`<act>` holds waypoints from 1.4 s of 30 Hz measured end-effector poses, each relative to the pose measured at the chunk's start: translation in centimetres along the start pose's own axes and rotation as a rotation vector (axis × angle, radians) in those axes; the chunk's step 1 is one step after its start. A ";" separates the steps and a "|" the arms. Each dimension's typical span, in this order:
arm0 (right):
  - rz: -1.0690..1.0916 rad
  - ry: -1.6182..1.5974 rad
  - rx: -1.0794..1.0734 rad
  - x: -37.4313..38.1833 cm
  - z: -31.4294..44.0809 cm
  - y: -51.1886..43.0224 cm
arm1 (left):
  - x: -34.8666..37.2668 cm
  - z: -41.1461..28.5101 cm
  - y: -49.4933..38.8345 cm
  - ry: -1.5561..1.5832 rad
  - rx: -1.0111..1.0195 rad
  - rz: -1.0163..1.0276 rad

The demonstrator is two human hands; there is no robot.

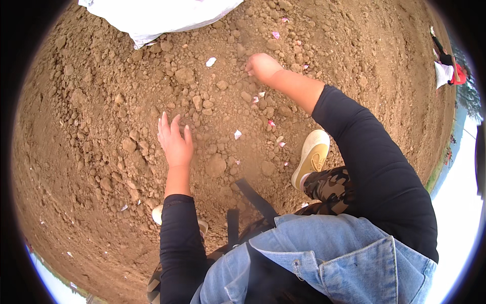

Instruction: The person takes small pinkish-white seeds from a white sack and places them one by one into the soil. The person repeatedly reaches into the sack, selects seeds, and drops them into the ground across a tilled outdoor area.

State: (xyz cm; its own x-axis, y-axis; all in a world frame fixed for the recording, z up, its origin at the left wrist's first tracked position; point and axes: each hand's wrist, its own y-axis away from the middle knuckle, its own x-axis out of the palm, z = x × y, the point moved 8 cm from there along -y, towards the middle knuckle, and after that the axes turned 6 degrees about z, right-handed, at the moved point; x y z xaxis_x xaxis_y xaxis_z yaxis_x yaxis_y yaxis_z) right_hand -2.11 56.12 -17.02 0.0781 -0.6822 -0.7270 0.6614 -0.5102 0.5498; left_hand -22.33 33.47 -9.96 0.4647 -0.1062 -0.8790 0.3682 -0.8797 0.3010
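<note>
My left hand (176, 144) hovers over the loose brown soil (152, 91), palm down, with its fingers apart and nothing in it. Farther forward and to the right, my right hand (262, 67) is bent down toward the ground with its fingers curled. Its fingertips are mostly hidden behind the hand, so whether it holds anything cannot be seen. Small white and pink pieces, which look like garlic cloves, lie scattered about. A white clove (210, 62) rests left of my right hand, another white clove (237, 134) lies between my hands, and a pink clove (275, 35) sits beyond.
A large white sack (167, 15) lies on the soil at the top. My tan shoe (313, 155) stands at the right, near several cloves. Dark straps (258, 201) hang before my body. Far right, another person (450, 70) is bent over the field. Clods (185, 76) cover the ground.
</note>
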 end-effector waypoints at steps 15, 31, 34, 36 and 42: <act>-0.022 0.141 -0.065 0.4 1.0 -1.2 | -18.8 -17.1 -35.1 -0.131 0.592 -0.523; 0.046 0.168 -0.049 0.2 1.7 -1.3 | -7.2 -18.4 -34.4 -0.456 0.273 0.137; 0.069 0.189 -0.031 0.4 1.6 -1.6 | -7.3 -17.7 -33.4 -0.344 0.244 0.086; 0.087 0.171 0.014 0.6 1.3 -1.7 | -8.4 -16.7 -32.8 -0.145 0.206 0.025; 0.018 0.149 0.015 0.7 1.1 -1.8 | -10.1 -11.3 -30.0 1.426 -0.054 0.139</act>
State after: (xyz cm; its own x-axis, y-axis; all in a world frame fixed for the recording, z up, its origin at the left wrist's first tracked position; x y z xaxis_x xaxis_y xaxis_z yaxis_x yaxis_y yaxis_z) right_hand -4.09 55.94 -18.05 0.2009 -0.6064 -0.7693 0.6480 -0.5067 0.5686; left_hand -28.97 66.11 -5.98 0.8831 0.3880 0.2638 0.2684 -0.8789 0.3943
